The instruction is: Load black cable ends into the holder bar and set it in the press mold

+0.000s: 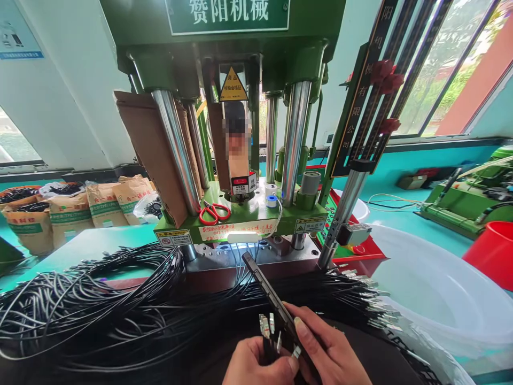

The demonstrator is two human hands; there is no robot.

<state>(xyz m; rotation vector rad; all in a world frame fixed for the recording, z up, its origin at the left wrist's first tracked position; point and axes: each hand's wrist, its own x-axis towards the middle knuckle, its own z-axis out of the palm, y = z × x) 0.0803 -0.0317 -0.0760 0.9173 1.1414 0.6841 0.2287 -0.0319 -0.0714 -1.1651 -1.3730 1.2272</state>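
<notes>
My left hand (256, 364) grips a small bunch of black cables whose metal plug ends (267, 326) stick up above the fingers. My right hand (328, 350) holds a long dark bar-shaped fixture (266, 289) that slants up and left toward the green moulding press (240, 219). Both hands sit at the bottom centre, over a large heap of black cables (100, 310) spread across the bench. More cable ends with metal plugs (372, 305) fan out to the right of my right hand.
Red-handled scissors (214, 214) and small tape rolls (271, 199) lie on the press platen. A white plastic tub (433, 289) stands at right, a red bucket (492, 251) beyond it. Paper sacks (72, 211) line the floor at left. Chrome columns (176, 149) flank the mould opening.
</notes>
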